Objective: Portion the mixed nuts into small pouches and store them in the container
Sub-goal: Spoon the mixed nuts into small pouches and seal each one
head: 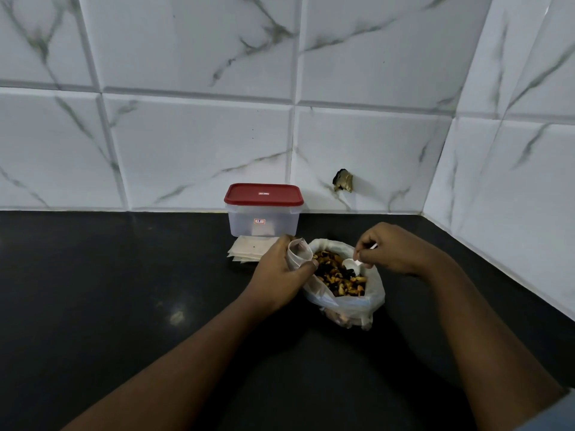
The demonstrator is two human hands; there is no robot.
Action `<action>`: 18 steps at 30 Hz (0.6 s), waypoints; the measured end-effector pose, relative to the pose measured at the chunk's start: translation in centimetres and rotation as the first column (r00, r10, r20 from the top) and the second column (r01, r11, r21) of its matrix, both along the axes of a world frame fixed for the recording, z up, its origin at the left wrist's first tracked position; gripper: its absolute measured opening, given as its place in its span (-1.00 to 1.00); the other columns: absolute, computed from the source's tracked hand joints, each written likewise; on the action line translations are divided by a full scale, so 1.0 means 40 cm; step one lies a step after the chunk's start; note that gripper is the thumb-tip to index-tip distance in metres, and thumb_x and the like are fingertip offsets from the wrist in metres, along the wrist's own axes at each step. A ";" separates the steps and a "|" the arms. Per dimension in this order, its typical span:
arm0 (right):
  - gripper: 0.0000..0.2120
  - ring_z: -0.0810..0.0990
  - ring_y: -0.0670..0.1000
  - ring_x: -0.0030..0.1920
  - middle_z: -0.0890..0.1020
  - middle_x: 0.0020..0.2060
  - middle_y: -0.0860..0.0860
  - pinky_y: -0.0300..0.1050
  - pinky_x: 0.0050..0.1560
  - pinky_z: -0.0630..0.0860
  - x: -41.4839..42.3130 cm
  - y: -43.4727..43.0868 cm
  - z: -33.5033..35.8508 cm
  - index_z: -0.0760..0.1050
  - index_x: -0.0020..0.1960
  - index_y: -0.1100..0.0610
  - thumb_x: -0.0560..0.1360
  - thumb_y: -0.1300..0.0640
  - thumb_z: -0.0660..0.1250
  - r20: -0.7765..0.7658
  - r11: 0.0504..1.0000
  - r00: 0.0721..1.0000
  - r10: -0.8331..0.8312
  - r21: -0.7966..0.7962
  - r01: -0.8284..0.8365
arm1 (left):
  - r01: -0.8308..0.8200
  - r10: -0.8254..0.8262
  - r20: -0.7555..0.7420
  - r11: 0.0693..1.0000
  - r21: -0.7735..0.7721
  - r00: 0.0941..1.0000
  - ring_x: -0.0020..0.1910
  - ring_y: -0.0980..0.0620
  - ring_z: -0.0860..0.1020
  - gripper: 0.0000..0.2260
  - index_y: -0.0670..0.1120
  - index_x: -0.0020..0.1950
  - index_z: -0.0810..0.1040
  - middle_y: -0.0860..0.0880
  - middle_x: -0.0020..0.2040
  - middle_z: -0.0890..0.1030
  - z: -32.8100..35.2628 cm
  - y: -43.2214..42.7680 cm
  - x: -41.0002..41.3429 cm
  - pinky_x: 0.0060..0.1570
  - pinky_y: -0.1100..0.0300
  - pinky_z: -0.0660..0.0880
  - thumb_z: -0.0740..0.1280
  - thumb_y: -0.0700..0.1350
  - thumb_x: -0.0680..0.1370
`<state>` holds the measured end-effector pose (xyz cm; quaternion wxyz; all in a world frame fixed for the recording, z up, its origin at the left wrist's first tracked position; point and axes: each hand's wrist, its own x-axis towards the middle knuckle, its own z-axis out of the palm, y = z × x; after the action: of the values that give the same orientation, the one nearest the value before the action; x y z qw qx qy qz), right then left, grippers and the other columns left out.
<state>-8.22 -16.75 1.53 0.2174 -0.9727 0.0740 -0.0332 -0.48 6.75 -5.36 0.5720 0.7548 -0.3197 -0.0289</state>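
1. The wall [202,135] behind is of white tiles with grey marble veins, and it turns a corner at the right side.
2. Below it lies a black countertop [93,290], on which all the things stand.
3. A clear plastic container [264,219] stands against the wall, and its red lid [263,194] is closed on it.
4. In front of the container and a little to the right sits an open plastic bag [370,300], filled with the mixed nuts [339,278].
5. The left hand [277,269] is at the left edge of the bag, with its fingers and thumb curled round a small clear pouch [298,253], whose mouth is open.
6. The right hand [395,247] is over the right edge of the bag and pinches the handle of a white spoon [353,263]. The bowl of the spoon is down among the nuts.
7. A flat stack of empty pouches [245,251] lies just in front of the container, partly hidden behind the left hand.
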 end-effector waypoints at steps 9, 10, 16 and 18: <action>-0.85 0.63 -0.15 -0.35 0.75 -0.26 0.08 -0.16 -0.18 0.46 0.026 0.005 -0.046 0.73 -0.10 0.17 0.58 0.25 0.39 0.122 0.897 0.970 -0.210 0.420 0.141 | -0.003 0.003 0.009 1.000 0.004 1.000 0.02 0.22 0.60 -0.76 0.17 0.14 0.48 0.11 0.08 0.62 0.002 0.000 -0.002 -0.05 0.31 0.53 0.47 -0.03 0.57; -0.86 0.58 -0.15 -0.39 0.75 -0.25 0.12 -0.18 -0.24 0.43 0.025 0.002 -0.046 0.72 -0.09 0.19 0.58 0.25 0.39 0.108 0.879 0.967 -0.230 0.450 0.158 | -0.004 0.004 0.011 1.000 0.007 1.000 0.03 0.21 0.60 -0.76 0.16 0.15 0.48 0.11 0.08 0.62 0.002 0.000 -0.002 -0.04 0.30 0.53 0.47 -0.03 0.57; -0.86 0.49 -0.13 -0.47 0.71 -0.27 0.16 -0.23 -0.40 0.36 0.020 -0.016 -0.039 0.70 -0.06 0.26 0.58 0.29 0.36 0.054 0.842 0.959 -0.277 0.494 0.215 | -0.004 0.004 0.003 1.000 -0.002 1.000 0.04 0.18 0.61 -0.76 0.14 0.16 0.50 0.10 0.08 0.62 -0.002 -0.002 0.000 -0.01 0.25 0.54 0.48 -0.02 0.57; -0.86 0.43 -0.09 -0.45 0.70 -0.29 0.15 -0.24 -0.43 0.33 0.018 -0.027 -0.034 0.70 -0.05 0.28 0.58 0.31 0.35 0.055 0.814 0.956 -0.287 0.540 0.213 | -0.005 0.005 0.004 1.000 -0.002 1.000 0.04 0.18 0.61 -0.76 0.13 0.17 0.50 0.10 0.08 0.63 -0.003 -0.003 0.001 -0.01 0.23 0.55 0.48 -0.02 0.57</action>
<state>-7.50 -17.84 0.15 0.4748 -0.8522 0.1930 -0.1052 -0.46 6.63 -5.48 0.5724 0.7550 -0.3189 -0.0254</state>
